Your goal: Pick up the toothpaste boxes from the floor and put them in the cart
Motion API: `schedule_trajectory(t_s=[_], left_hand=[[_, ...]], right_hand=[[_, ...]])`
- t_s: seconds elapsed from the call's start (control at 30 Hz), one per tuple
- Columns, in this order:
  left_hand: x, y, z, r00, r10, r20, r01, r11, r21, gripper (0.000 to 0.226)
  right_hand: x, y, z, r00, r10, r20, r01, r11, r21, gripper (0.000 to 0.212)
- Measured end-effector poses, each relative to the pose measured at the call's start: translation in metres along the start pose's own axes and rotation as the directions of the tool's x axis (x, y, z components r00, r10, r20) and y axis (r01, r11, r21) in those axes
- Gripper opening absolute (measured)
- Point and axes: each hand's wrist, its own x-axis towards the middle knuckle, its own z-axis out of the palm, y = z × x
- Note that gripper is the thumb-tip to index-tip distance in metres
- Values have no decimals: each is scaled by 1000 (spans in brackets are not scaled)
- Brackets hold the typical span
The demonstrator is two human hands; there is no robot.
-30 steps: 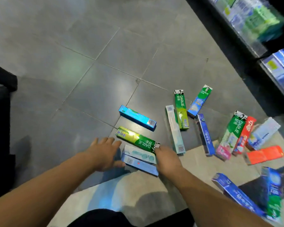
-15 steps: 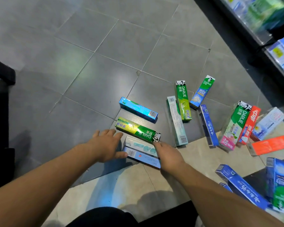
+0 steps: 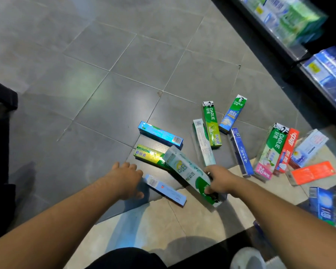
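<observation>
— What's hard to see?
— The shelf [image 3: 291,24] at far right is a blur, and the white-and-green Bio box [image 3: 190,172] covers the right end of the yellow-green box [image 3: 149,156].
— And the hands?
— The right hand [image 3: 220,180] has its fingers clamped on the Bio box's near end, far end tipped up. The left hand [image 3: 127,178], fingers together, touches the pale blue box [image 3: 164,189] on the floor [image 3: 105,105]

Grey tiled floor [image 3: 109,55] meets a beige floor strip [image 3: 163,226]. Beyond the tiles, at upper right, a dark shelf [image 3: 291,55] holds blurred stocked packages [image 3: 291,18].
</observation>
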Motion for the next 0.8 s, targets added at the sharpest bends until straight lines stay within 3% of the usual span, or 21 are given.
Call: schedule_trajectory(t_s=[0.1, 0.2, 0.3, 0.5, 0.57, 0.63, 0.67, 0.7, 0.73, 0.77, 0.8], left_hand=[[18, 21, 3, 987, 109, -114, -110, 994, -3, 68], [39, 43, 8, 942, 242, -234, -234, 970, 62, 63], [54, 58, 15, 918, 314, -244, -289, 948, 131, 58], [68, 75, 31, 966, 209, -151, -197, 976, 96, 42], [71, 70, 32, 976, 149, -161, -155, 988, -24, 37], [69, 59, 29, 981, 59, -185, -108, 957, -269, 30], [67, 51, 25, 984, 6, -181, -89, 886, -455, 29], [65, 43, 19, 988, -41, -149, -71, 734, -676, 28], [62, 36, 11, 994, -59, -96, -54, 492, -869, 27], [58, 29, 0, 997, -59, -57, -42, 232, -972, 26], [53, 22, -14, 997, -63, -42, -40, 32, -999, 25]], right_hand=[[-11, 3, -27, 999, 37, 38, -48, 925, 378, 43], [-15, 4, -41, 999, 29, 41, -46, 860, 508, 41], [-18, 7, -47, 1000, 8, 22, -19, 805, 593, 33], [-22, 17, -59, 1000, 23, -18, -5, 759, 650, 30], [-19, 20, -63, 999, 36, -23, -13, 760, 650, 30], [-16, 21, -67, 998, 50, -32, -17, 746, 665, 29], [-14, 21, -69, 997, 59, -39, -17, 737, 676, 30], [-12, 21, -71, 997, 68, -48, -17, 729, 684, 31], [-10, 20, -73, 996, 74, -53, -17, 722, 692, 32], [-7, 18, -74, 996, 76, -52, -18, 711, 703, 33], [-6, 16, -77, 996, 73, -52, -14, 701, 713, 33]])
